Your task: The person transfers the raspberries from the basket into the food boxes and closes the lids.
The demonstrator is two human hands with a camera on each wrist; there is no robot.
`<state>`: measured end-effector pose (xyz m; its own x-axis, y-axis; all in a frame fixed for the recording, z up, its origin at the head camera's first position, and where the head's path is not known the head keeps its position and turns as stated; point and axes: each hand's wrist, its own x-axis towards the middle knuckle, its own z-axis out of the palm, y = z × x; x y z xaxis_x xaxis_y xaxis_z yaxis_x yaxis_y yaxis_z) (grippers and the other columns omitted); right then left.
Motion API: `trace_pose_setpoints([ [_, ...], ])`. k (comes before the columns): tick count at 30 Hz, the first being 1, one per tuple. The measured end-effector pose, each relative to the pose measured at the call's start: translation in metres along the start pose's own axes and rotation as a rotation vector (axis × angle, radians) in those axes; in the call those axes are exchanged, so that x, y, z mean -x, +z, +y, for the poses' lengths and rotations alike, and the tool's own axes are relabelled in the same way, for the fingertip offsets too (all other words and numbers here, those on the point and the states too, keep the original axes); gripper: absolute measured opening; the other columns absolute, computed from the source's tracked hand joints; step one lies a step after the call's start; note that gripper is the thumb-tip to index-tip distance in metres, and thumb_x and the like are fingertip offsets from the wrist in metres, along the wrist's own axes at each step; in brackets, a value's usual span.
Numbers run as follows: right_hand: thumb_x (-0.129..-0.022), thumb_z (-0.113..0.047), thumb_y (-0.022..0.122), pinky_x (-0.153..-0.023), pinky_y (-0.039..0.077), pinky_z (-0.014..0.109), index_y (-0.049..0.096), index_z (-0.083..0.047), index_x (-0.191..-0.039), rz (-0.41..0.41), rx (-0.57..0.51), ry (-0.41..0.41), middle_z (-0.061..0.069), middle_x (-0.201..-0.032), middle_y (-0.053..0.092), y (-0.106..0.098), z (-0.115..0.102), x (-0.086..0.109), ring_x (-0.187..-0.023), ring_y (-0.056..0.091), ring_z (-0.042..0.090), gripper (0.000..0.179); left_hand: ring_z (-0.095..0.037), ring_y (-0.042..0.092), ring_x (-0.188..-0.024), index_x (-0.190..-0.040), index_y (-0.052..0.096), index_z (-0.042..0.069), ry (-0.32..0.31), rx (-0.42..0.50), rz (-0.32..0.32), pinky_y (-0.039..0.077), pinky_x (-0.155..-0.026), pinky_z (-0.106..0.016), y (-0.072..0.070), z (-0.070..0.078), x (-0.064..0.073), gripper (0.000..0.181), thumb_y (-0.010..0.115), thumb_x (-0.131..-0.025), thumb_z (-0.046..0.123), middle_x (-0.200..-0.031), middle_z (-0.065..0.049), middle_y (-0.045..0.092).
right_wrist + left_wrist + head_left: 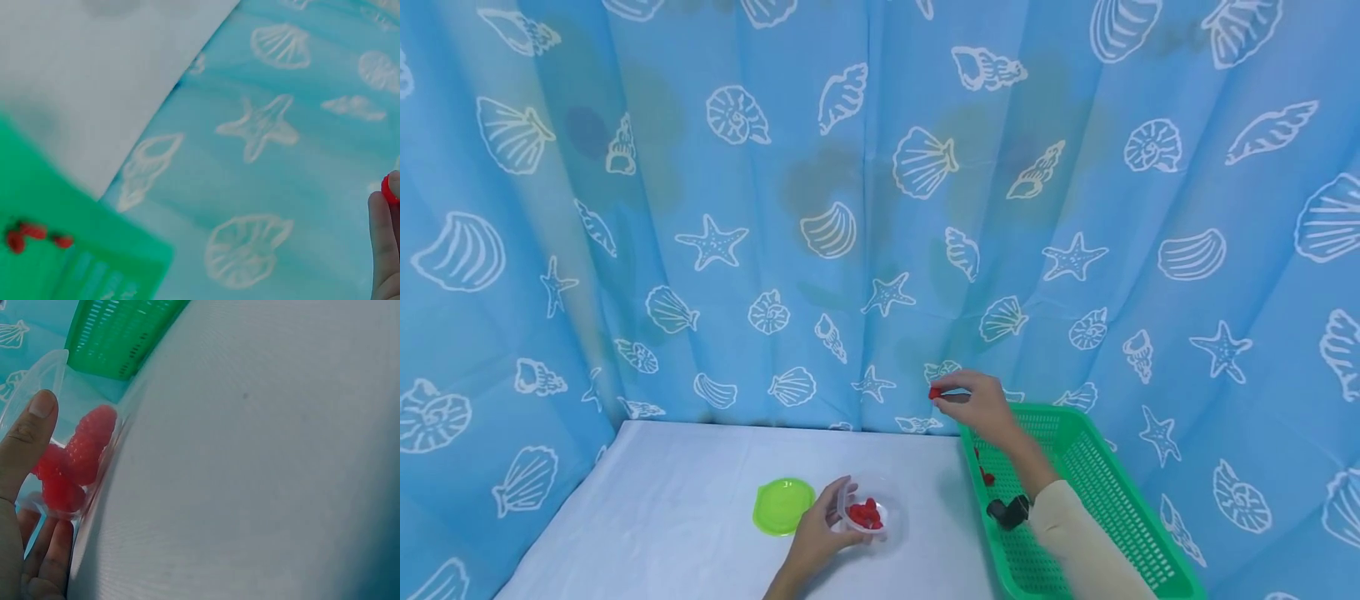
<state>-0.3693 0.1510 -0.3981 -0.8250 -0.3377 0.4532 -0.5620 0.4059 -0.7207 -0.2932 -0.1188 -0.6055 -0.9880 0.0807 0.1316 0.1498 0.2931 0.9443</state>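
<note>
My left hand [817,533] grips a clear round plastic tub [895,504] that stands on the white table. In the left wrist view, the thumb [30,434] lies along the tub's near side and the fingers reach beneath it. Several red raspberries [86,450] lie inside the tub. Over the back left corner of the green basket, my right hand [983,410] is raised and pinches one red raspberry [934,392] between thumb and fingertips. In the right wrist view only part of this raspberry [389,187] and the fingers show, at the right edge.
A lime-green lid [784,506] lies left of the tub. The green perforated basket [1138,508] stands at the right, holding more red raspberries [988,478] and a black object [1009,512] along its left side. A blue shell-patterned curtain [790,275] hangs behind the table.
</note>
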Motion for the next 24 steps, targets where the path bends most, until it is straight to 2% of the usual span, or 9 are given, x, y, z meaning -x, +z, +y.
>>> trace_pose_setpoints([
  [4, -0.083, -0.003, 0.076, -0.078, 0.059, 0.03, 0.073, -0.007, -0.105, -0.02, -0.013, -0.045, 0.005, -0.104, 0.067, 0.02, -0.018, 0.002, -0.091, 0.069, 0.025, 0.022, -0.025, 0.051, -0.129, -0.146, 0.043, 0.019, -0.003, -0.007, 0.003, 0.045, -0.101, -0.047, 0.0, -0.001, 0.001, 0.097, 0.088, -0.064, 0.047, -0.135, 0.002, 0.058],
  [9, -0.083, -0.004, 0.076, -0.078, 0.058, 0.027, 0.074, -0.01, -0.105, -0.017, 0.025, -0.075, 0.0, -0.103, 0.068, 0.049, -0.027, 0.01, -0.092, 0.069, 0.019, 0.023, -0.026, 0.051, -0.128, -0.145, 0.044, 0.019, 0.0, -0.015, 0.017, 0.046, -0.101, -0.048, 0.0, 0.0, 0.003, 0.096, 0.088, -0.064, 0.047, -0.135, 0.001, 0.058],
  [15, -0.083, -0.017, 0.079, -0.077, 0.057, 0.025, 0.074, -0.02, -0.107, 0.005, 0.096, 0.0, -0.009, -0.104, 0.067, 0.084, -0.024, 0.028, -0.096, 0.067, 0.013, 0.025, -0.024, 0.052, -0.128, -0.146, 0.043, 0.021, 0.008, -0.019, 0.021, 0.045, -0.102, -0.046, 0.002, -0.001, 0.003, 0.094, 0.087, -0.067, 0.046, -0.136, 0.003, 0.057],
  [24, -0.084, -0.015, 0.077, -0.077, 0.058, 0.024, 0.074, -0.019, -0.104, 0.021, 0.029, 0.074, -0.008, -0.1, 0.069, 0.129, -0.01, 0.056, -0.096, 0.067, 0.013, 0.02, -0.026, 0.049, -0.13, -0.146, 0.043, 0.019, 0.043, -0.01, 0.02, 0.044, -0.103, -0.046, 0.002, -0.001, 0.004, 0.092, 0.087, -0.069, 0.044, -0.137, 0.0, 0.057],
])
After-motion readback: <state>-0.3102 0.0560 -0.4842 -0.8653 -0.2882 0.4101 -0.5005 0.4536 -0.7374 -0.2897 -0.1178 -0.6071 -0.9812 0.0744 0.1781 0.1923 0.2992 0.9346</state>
